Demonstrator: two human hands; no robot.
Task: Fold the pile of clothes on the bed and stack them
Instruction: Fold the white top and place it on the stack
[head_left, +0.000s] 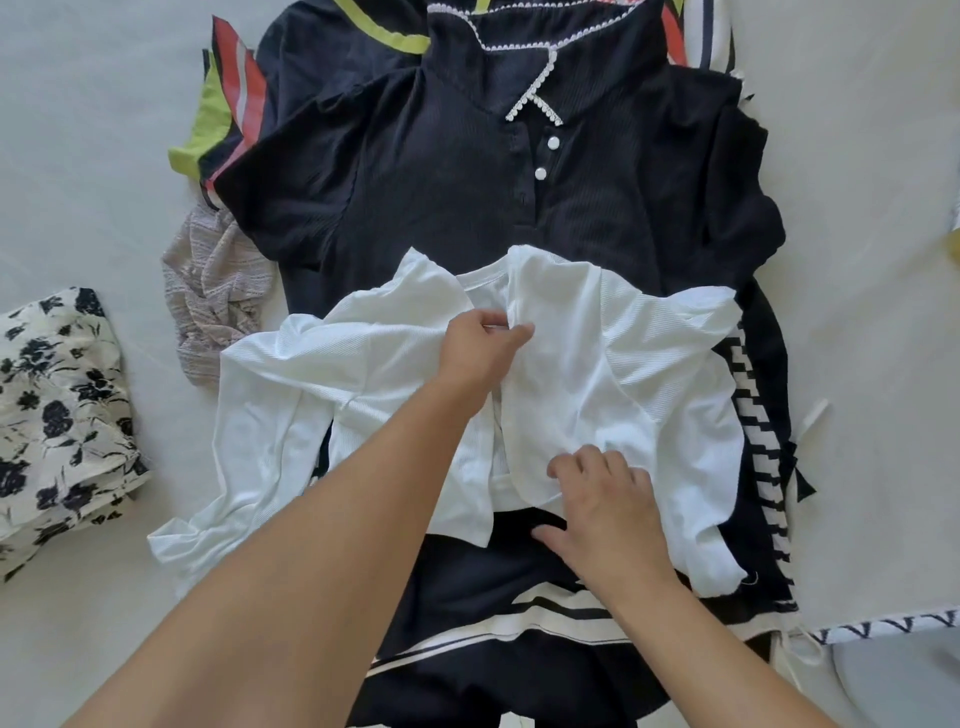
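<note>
- Bed: carries the dark pile of clothes at centre.
- White top, on the pile's near part: looks light and limp; best held at hem and shoulders.
- Left hand pinches its front edge.
- Right hand rests flat, fingers spread, on its near hem.

Dark dress collar (top) cut off

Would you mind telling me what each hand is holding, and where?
The left hand pinches the white top near its neckline; the right hand rests flat on its hem, gripping nothing.
</note>
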